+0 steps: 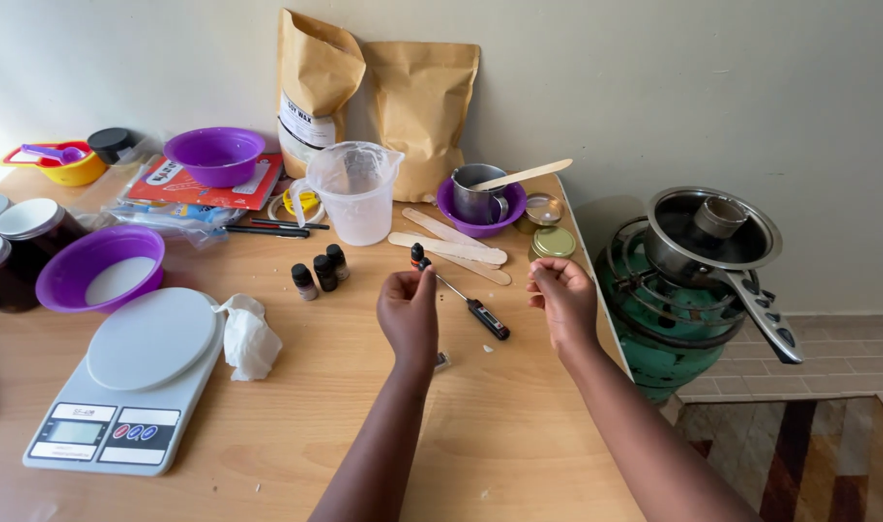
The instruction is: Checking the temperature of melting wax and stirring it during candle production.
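My left hand (410, 311) is raised over the wooden table (364, 425) and pinches a small dark bottle (418, 257) at its fingertips. My right hand (563, 296) hovers near the table's right edge with its fingers curled closed; nothing shows inside them. Between the hands a probe thermometer (472, 306) with a black handle lies on the table. Three more small dark bottles (321, 272) stand just left of my left hand.
A digital scale (122, 387) and crumpled tissue (248, 338) are at the left, by a purple bowl (95, 266) and dark jars (30, 232). Behind sit a plastic jug (354, 193), wooden sticks (451, 246), a metal cup (477, 193), tins (553, 242) and paper bags (417, 97). A pot (712, 237) rests on a green burner.
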